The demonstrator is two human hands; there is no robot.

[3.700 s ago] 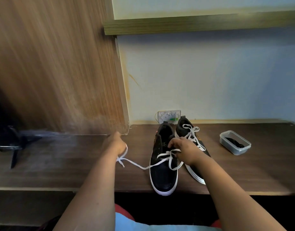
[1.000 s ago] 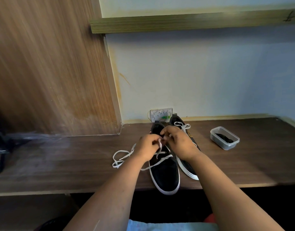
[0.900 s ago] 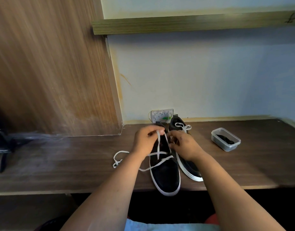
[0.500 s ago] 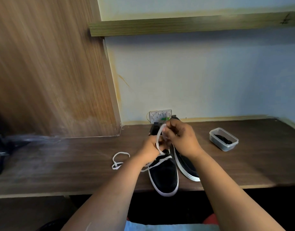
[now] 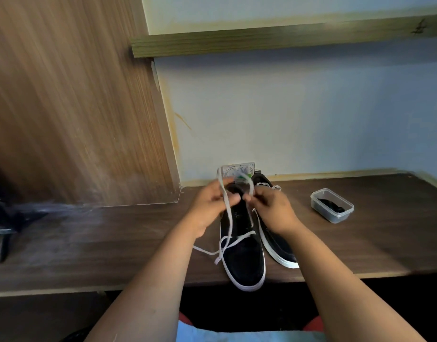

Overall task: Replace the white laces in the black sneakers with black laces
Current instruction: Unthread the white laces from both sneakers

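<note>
- Two hands work above the near sneaker (image 5: 242, 257): the left hand (image 5: 210, 208) and the right hand (image 5: 269, 208) each pinch a strand of the white lace (image 5: 227, 218), lifted so it slides up out of the eyelets.
- One low crossing is threaded (loose ends trail left on the desk (image 5: 114, 243)).
- Beside it, the far sneaker (image 5: 276, 240) is laced white, waiting.
- Black laces (image 5: 332, 206) sit in a clear tub (image 5: 335, 217) on the right, within reach for later.

Left hand (image 5: 211, 202) and right hand (image 5: 269, 207) raised, fingers pinched.
</note>
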